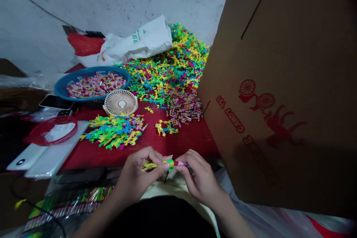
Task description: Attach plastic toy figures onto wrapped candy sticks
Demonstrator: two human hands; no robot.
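Near the table's front edge, my left hand [146,169] pinches a small yellow and green plastic toy [169,164]. Facing it, my right hand [196,174] holds a pink candy tube [181,163] between thumb and fingers. The tube's red end meets the green part of the toy. Beyond my left hand lies a pile of toys with tubes attached [114,130] on the red table [150,141]. A few loose yellow and blue toys [166,128] sit ahead of my hands, beside a heap of candy tubes [185,108].
A large cardboard box [267,55] stands on the right. At the back is a big toy heap [167,70] with a white sack [142,41]. Left are a blue basket of tubes [60,87], a round fan [121,103], a red basket [35,134] and a phone [55,102].
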